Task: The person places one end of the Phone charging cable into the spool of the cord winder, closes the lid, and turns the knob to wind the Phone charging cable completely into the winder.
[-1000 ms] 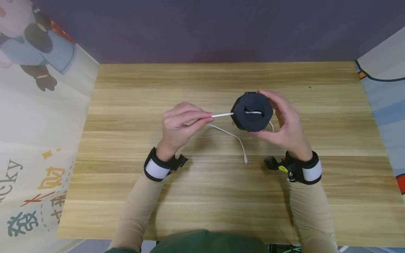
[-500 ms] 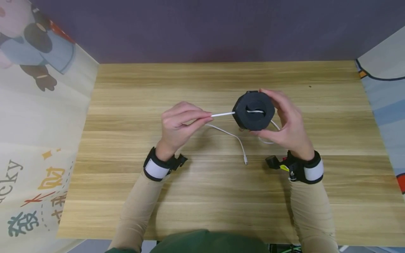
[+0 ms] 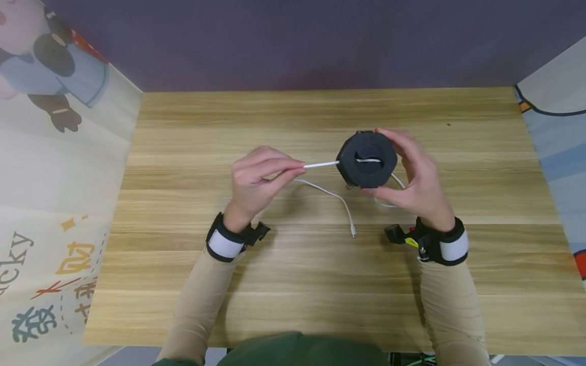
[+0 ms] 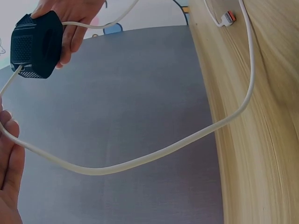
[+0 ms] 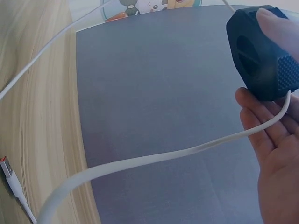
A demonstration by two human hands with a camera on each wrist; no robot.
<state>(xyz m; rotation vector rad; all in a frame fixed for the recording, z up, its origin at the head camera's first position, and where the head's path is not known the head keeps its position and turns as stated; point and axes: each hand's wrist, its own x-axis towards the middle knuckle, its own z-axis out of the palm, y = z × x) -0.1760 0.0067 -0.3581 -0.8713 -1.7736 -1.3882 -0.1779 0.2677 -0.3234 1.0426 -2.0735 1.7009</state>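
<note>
My right hand (image 3: 418, 178) grips a black eight-sided cable winder (image 3: 367, 176) by its edges, thumb on one side and fingers on the other. A white USB cable (image 3: 320, 164) runs through the winder, showing as a short line across its recessed centre. To the left, my left hand (image 3: 261, 175) pinches the cable between thumb and fingertips, and the stretch from there to the winder is straight. From the winder's other side the cable leaves in a long hanging curve (image 5: 163, 156). In the left wrist view the winder (image 4: 37, 44) shows a textured edge.
The cable's loose end with its plug (image 3: 353, 234) lies on the wooden table (image 3: 293, 284) between the wrists. In the right wrist view a metal plug (image 5: 7, 168) with orange inside rests near the table edge. A dark panel (image 3: 320, 46) rises behind the table.
The winder and my right hand have shifted slightly right, and my left hand slightly left with the cable. A cable loop now shows below the right hand; the loose plug end slid slightly left.
</note>
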